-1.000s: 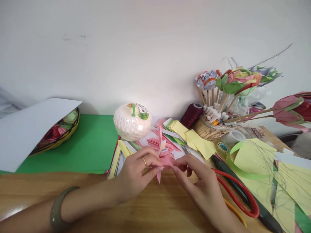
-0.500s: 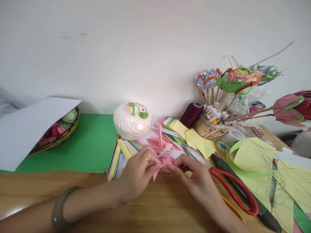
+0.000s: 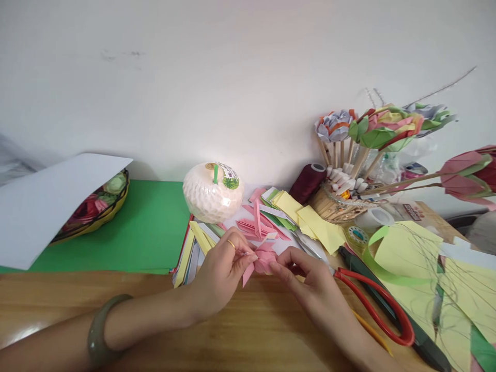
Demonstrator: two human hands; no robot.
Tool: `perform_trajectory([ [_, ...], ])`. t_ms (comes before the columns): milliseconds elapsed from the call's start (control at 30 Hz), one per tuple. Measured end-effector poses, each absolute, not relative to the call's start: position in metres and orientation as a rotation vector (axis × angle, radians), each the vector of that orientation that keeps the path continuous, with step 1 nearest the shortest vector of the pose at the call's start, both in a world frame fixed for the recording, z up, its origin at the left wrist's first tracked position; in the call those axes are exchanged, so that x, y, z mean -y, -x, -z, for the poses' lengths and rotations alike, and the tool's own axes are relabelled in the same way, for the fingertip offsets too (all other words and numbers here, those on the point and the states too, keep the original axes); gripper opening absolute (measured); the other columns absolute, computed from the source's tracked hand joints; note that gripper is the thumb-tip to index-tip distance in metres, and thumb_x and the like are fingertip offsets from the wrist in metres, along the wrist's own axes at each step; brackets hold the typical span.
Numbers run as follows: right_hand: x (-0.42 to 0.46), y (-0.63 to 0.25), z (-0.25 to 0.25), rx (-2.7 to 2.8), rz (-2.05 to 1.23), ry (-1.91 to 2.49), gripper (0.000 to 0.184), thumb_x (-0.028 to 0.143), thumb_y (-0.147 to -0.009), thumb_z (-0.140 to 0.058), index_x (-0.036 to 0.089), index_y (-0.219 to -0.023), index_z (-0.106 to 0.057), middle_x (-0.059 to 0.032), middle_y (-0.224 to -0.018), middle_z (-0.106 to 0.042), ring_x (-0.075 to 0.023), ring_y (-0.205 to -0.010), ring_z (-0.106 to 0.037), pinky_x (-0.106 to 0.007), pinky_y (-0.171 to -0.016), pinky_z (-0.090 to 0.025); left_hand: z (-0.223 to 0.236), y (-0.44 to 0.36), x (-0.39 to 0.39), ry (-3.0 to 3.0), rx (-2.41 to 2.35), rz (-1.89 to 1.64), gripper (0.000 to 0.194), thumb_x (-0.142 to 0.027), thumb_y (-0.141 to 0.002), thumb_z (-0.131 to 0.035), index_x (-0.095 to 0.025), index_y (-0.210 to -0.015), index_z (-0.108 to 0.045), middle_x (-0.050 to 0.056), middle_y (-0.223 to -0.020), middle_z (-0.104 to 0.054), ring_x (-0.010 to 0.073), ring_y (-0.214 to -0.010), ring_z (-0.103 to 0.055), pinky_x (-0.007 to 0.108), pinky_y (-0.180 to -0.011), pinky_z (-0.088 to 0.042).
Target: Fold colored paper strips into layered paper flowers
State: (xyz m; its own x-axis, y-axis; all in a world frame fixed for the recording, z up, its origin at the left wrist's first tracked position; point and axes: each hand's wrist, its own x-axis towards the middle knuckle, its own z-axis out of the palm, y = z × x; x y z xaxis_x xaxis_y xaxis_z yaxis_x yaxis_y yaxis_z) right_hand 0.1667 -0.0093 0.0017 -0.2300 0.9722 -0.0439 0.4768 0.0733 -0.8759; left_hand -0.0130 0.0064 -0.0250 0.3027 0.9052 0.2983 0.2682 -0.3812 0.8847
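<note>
A piece of folded pink paper (image 3: 265, 258) is held between my two hands above the front of the wooden table. My left hand (image 3: 228, 268) pinches its left side between thumb and fingers, and a pink tip hangs below. On the opposite edge, my right hand (image 3: 304, 276) grips with thumb and forefinger. Just behind lie pink folded strips (image 3: 259, 225) on a white surface. Yellow and grey paper strips (image 3: 194, 250) sit left of them. Red-handled scissors (image 3: 387, 305) rest right of my right hand, their blades pointing toward the strips.
A wrapped white coconut (image 3: 213, 194) stands at the back. Paper flowers (image 3: 387, 129) rise from a woven basket (image 3: 333, 206) beside a maroon thread spool (image 3: 308, 183). Yellow sheets (image 3: 406, 253) and thin wires lie right. A white sheet covers part of a flower basket (image 3: 112, 209) at left.
Both hands keep their hold on the pink paper. Its middle now looks more spread between my fingers. The whole view has shifted slightly.
</note>
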Motion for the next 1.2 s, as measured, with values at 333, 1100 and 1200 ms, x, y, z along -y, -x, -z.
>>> perform_trajectory([
  [333, 0.011, -0.166, 0.000, 1.774, -1.076, 1.413, 0.029, 0.038, -0.087, -0.049, 0.018, -0.065, -0.052, 0.0016, -0.062, -0.052, -0.0131, -0.060, -0.046, -0.024, -0.055, -0.036, 0.023, 0.011, -0.006, -1.747, -1.077, -1.090, 0.013, -0.020, -0.088, -0.045, -0.020, -0.075, -0.043, 0.001, -0.079, -0.050, 0.0160, -0.079, -0.052, 0.030, -0.070, -0.041],
  [1100, 0.012, -0.172, 0.001, 1.721, -1.255, 0.966, 0.011, 0.030, -0.085, -0.057, 0.024, -0.086, -0.067, -0.0002, -0.080, -0.060, -0.0138, -0.075, -0.056, -0.024, -0.069, -0.045, 0.012, 0.017, -0.022, -0.744, -0.807, -0.573, 0.013, -0.022, -0.068, -0.070, -0.012, -0.077, -0.069, 0.001, -0.061, -0.063, 0.0095, -0.056, -0.056, 0.019, -0.055, -0.042],
  [1200, 0.011, -0.171, 0.005, 1.700, -1.150, 0.977, 0.007, 0.026, -0.083, -0.061, 0.023, -0.081, -0.068, -0.0004, -0.076, -0.061, -0.0135, -0.070, -0.057, -0.024, -0.065, -0.046, 0.013, 0.017, -0.025, -0.650, -0.753, -0.604, 0.025, -0.034, -0.077, -0.062, -0.013, -0.090, -0.067, 0.002, -0.062, -0.064, 0.0101, -0.049, -0.056, 0.019, -0.045, -0.039],
])
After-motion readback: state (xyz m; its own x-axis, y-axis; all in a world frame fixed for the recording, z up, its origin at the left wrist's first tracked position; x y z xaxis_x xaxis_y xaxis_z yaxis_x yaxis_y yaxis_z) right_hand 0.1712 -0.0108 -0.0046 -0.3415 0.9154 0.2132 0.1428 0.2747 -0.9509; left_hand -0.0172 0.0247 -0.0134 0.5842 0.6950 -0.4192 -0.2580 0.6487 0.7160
